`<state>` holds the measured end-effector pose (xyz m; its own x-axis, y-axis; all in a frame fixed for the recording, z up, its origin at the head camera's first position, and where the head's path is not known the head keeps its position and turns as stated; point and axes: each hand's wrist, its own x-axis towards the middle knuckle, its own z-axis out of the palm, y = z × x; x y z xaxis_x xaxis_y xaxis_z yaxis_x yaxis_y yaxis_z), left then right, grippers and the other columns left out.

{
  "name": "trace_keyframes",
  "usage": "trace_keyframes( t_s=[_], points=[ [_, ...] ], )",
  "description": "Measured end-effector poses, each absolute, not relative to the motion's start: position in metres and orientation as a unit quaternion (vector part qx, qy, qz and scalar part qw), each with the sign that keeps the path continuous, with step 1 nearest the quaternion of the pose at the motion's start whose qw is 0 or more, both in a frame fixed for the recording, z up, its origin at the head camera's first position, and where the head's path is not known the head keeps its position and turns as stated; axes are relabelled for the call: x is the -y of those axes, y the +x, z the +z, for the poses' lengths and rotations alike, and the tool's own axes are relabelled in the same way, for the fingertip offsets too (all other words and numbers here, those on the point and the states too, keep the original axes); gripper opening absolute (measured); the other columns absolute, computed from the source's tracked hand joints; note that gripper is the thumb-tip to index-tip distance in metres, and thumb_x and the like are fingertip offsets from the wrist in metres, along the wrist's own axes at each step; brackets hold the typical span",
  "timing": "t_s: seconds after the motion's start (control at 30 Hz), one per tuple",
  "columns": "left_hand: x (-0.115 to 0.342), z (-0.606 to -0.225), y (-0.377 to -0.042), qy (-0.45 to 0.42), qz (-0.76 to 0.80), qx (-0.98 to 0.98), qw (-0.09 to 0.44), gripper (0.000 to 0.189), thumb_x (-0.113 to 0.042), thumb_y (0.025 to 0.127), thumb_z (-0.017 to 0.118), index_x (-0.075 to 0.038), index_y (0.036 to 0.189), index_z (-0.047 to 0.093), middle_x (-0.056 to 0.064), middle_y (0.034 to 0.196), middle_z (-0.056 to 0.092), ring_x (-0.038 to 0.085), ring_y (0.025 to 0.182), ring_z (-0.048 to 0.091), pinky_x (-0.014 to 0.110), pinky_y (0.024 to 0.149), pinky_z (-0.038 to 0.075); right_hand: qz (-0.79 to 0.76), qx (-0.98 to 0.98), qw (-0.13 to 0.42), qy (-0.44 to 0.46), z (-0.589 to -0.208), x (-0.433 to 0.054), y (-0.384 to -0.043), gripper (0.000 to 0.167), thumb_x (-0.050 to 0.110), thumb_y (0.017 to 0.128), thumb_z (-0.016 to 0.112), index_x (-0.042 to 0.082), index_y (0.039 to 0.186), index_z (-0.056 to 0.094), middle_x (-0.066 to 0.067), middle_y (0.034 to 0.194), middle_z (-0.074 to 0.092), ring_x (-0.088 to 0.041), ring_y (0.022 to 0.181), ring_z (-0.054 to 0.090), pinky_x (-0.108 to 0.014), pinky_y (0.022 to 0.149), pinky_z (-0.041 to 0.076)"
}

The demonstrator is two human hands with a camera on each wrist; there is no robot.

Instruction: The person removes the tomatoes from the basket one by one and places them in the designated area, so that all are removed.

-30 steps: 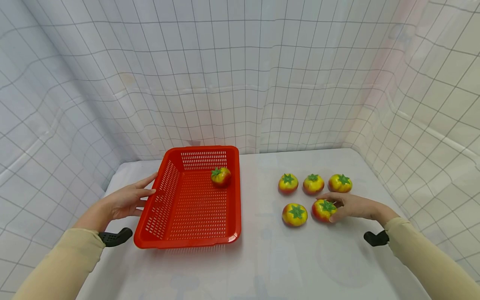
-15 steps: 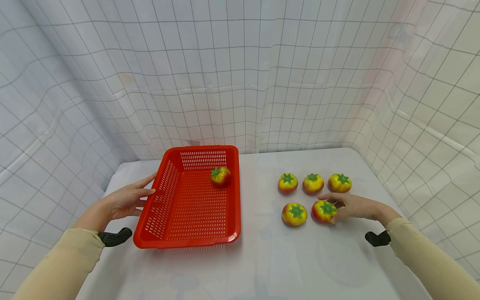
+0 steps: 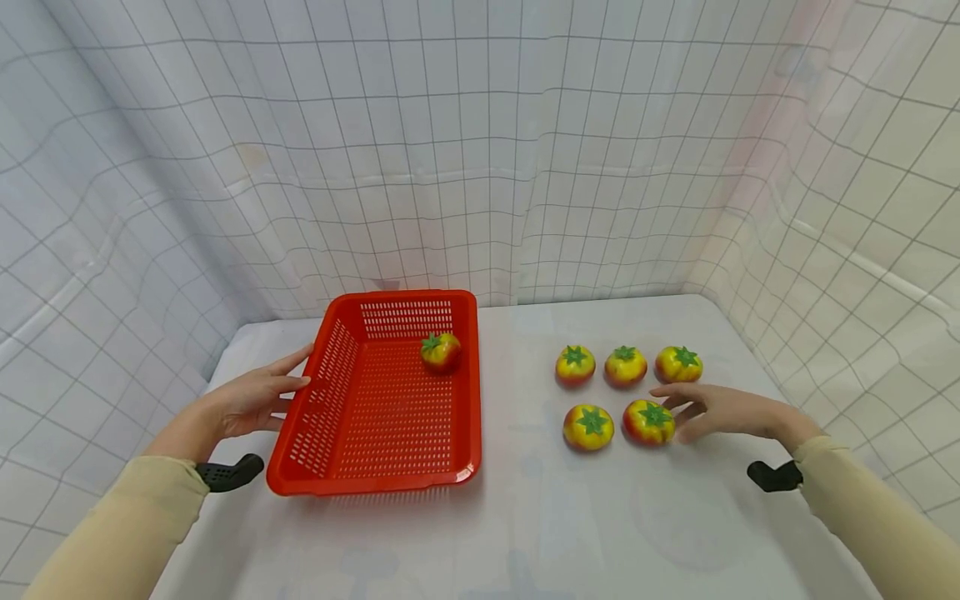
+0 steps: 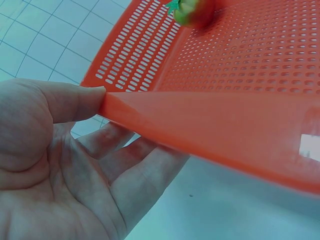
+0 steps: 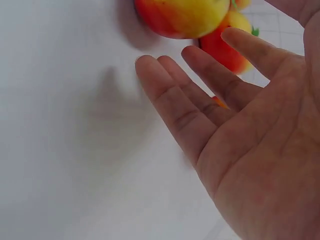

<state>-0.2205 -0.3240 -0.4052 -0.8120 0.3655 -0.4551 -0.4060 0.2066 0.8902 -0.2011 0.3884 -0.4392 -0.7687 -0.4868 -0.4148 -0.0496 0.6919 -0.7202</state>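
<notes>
A red plastic basket (image 3: 375, 486) with slotted walls stands at the left of the table, one red-yellow tomato (image 3: 441, 353) lying near its far right corner. At the basket's left side my left hand (image 3: 251, 403) holds the rim. The left wrist view shows its thumb (image 4: 89, 101) on the rim and its other fingers (image 4: 150, 165) passing under it. My right hand (image 3: 723, 411) has its fingers spread and holds nothing. Its fingertips are just right of the near-right tomato (image 3: 648, 422), which rests upright on its base, green star-shaped leaves up.
Beside that tomato sits another tomato (image 3: 588, 428). Behind them is a row of three: a left tomato (image 3: 575, 367), a middle tomato (image 3: 626, 367) and a right tomato (image 3: 678, 365). A white checked curtain (image 3: 450, 167) encloses the white table (image 3: 562, 525) at the back and sides.
My right hand has drawn back to the right, off the near-right tomato, which has hardly moved. My left hand and the basket stay where they were.
</notes>
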Motion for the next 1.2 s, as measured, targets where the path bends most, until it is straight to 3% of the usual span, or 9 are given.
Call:
trace_keyframes(
  t_s=[0.27, 0.47, 0.73, 1.0, 1.2],
  points=[
    [0.322, -0.402, -0.218, -0.018, 0.631, -0.712, 0.306, 0.076, -0.024, 0.11, 0.048, -0.03, 0.164, -0.005, 0.024, 0.146, 0.045, 0.035, 0.115, 0.064, 0.056, 0.091, 0.055, -0.363, -0.867, 0.303, -0.158, -0.41, -0.403, -0.191, 0.071, 0.023, 0.093, 0.074, 0.004, 0.153, 0.042, -0.02, 0.147, 0.049, -0.036, 0.128, 0.055, -0.04, 0.094, 0.051],
    [0.322, -0.4, -0.217, -0.018, 0.628, -0.716, 0.303, 0.076, -0.023, 0.11, 0.048, -0.03, 0.164, -0.005, 0.025, 0.146, 0.044, 0.036, 0.114, 0.065, 0.056, 0.091, 0.055, -0.339, -0.883, 0.275, -0.17, -0.38, -0.397, -0.191, 0.065, 0.027, 0.093, 0.076, 0.011, 0.149, 0.048, -0.015, 0.142, 0.053, -0.035, 0.128, 0.055, -0.035, 0.091, 0.054],
    [0.319, -0.401, -0.218, -0.018, 0.627, -0.717, 0.305, 0.075, -0.021, 0.111, 0.046, -0.03, 0.164, -0.005, 0.028, 0.15, 0.039, 0.036, 0.114, 0.065, 0.055, 0.09, 0.056, -0.328, -0.882, 0.254, -0.222, -0.354, -0.352, -0.21, 0.063, 0.03, 0.093, 0.076, 0.026, 0.15, 0.049, -0.006, 0.141, 0.057, -0.035, 0.13, 0.053, -0.038, 0.095, 0.053],
    [0.32, -0.403, -0.218, -0.02, 0.627, -0.717, 0.304, 0.075, -0.021, 0.111, 0.046, -0.03, 0.164, -0.005, 0.029, 0.153, 0.036, 0.036, 0.115, 0.064, 0.055, 0.091, 0.056, -0.318, -0.878, 0.255, -0.249, -0.344, -0.303, -0.231, 0.058, 0.035, 0.093, 0.076, 0.035, 0.146, 0.052, 0.004, 0.139, 0.059, -0.024, 0.128, 0.057, -0.043, 0.1, 0.05],
    [0.321, -0.404, -0.219, -0.018, 0.627, -0.718, 0.301, 0.075, -0.021, 0.111, 0.047, -0.031, 0.164, -0.004, 0.029, 0.153, 0.036, 0.038, 0.115, 0.064, 0.056, 0.092, 0.055, -0.284, -0.89, 0.238, -0.267, -0.345, -0.268, -0.244, 0.054, 0.043, 0.094, 0.073, 0.037, 0.144, 0.054, 0.005, 0.137, 0.059, -0.024, 0.128, 0.056, -0.044, 0.101, 0.05]
  ],
)
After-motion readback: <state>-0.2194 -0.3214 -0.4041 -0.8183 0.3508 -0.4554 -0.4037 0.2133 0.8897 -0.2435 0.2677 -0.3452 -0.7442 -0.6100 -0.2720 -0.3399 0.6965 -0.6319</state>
